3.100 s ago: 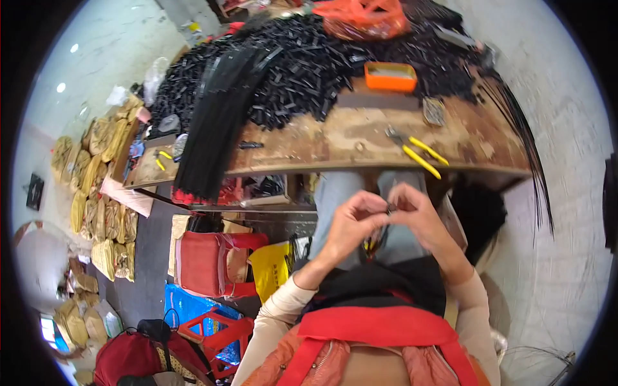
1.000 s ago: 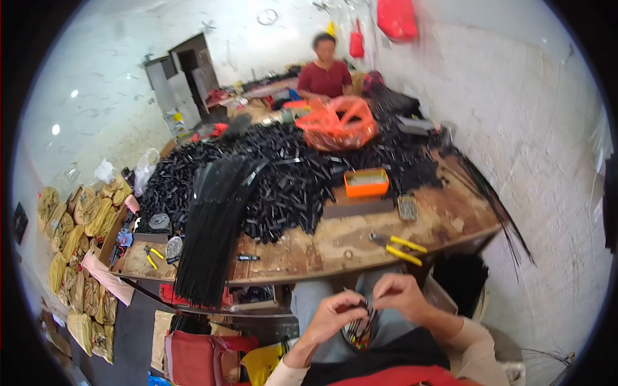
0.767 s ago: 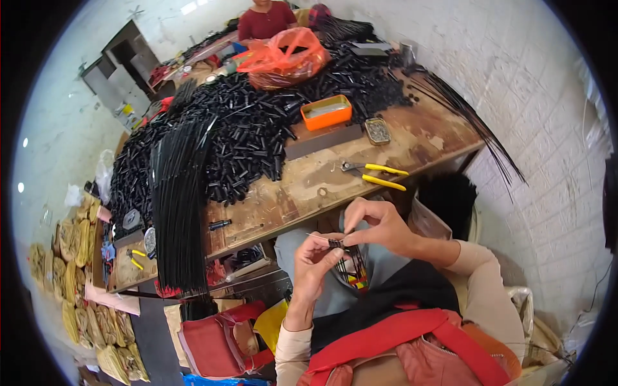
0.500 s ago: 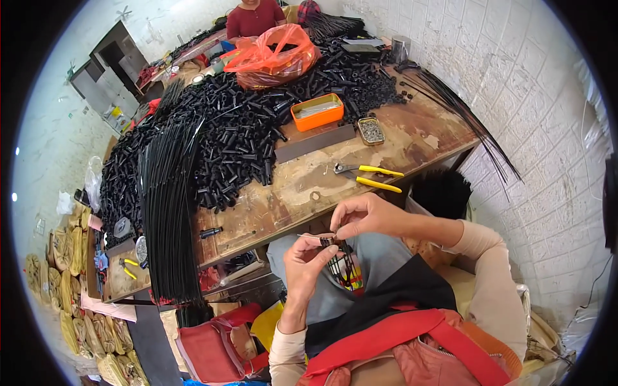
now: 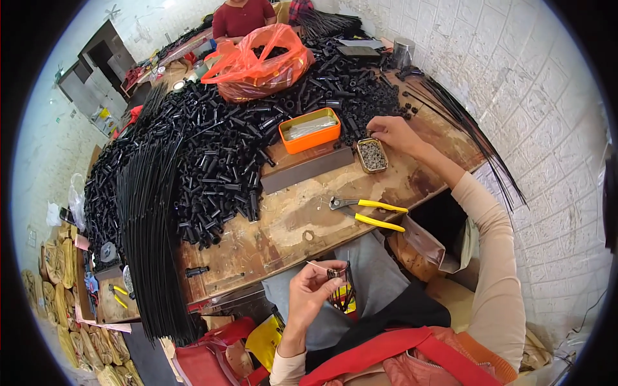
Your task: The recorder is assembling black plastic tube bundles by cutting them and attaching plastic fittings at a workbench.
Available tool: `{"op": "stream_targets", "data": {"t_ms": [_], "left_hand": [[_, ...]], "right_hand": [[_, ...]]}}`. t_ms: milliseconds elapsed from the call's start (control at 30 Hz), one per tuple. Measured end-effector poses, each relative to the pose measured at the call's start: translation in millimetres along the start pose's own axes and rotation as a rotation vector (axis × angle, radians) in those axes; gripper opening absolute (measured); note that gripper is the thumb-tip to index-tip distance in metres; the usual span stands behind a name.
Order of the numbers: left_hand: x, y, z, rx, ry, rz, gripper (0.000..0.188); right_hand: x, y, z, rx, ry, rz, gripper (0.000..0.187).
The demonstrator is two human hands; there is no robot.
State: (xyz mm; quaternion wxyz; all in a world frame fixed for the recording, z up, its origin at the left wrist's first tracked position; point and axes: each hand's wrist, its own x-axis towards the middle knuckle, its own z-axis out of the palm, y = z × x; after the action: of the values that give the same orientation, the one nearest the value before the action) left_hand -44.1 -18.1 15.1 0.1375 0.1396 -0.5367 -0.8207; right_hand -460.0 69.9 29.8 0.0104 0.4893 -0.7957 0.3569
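My left hand is closed above my lap on a black piece with thin black ribs hanging from it. A thin pale wire sticks out past the same fingers to the left. My right hand is stretched out over the table, its thumb and fingers bent together at the far edge of a small tin of tiny grey metal bits. Whatever the right fingertips might hold is too small to make out. Yellow-handled pliers lie on the wood between my hands.
An orange box of thin pale wires stands behind a grey metal bar. Black tubular parts heap up leftward, beside a bundle of long black rods. A red plastic bag sits farther back, near a person in red.
My right hand has left the black piece and reached forward to the tin of metal bits. The left hand keeps its hold near my lap. The view has shifted slightly.
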Motion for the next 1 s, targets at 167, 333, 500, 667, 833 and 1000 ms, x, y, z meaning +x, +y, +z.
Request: {"op": "stream_targets", "data": {"t_ms": [167, 333, 500, 667, 833, 1000], "left_hand": [[-1.6, 0.9, 13.7, -0.019, -0.006, 0.004, 0.015], [-17.3, 8.6, 23.6, 0.075, 0.009, -0.074, 0.018], [-14.1, 37.0, 59.4, 0.146, -0.158, 0.018, 0.017], [-28.9, 46.1, 67.7, 0.12, -0.187, 0.074, 0.039], [-46.9, 42.2, 71.1, 0.117, -0.121, 0.067, 0.032], [-52.0, 44.9, 75.8, 0.131, -0.135, 0.082, 0.033]], "right_hand": [[-3.4, 24.5, 7.1, 0.174, -0.004, -0.105, 0.016], [-42.6, -85.8, -23.2, 0.731, -0.1, 0.16, 0.013], [-108.6, -174.7, -38.7, 0.938, -0.469, 0.201, 0.014], [-139.7, -211.4, -48.6, 0.959, -0.635, 0.073, 0.014], [-157.1, -225.0, -51.5, 0.93, -0.679, 0.069, 0.015], [-165.6, -229.4, -55.8, 0.93, -0.648, 0.099, 0.014]]}}
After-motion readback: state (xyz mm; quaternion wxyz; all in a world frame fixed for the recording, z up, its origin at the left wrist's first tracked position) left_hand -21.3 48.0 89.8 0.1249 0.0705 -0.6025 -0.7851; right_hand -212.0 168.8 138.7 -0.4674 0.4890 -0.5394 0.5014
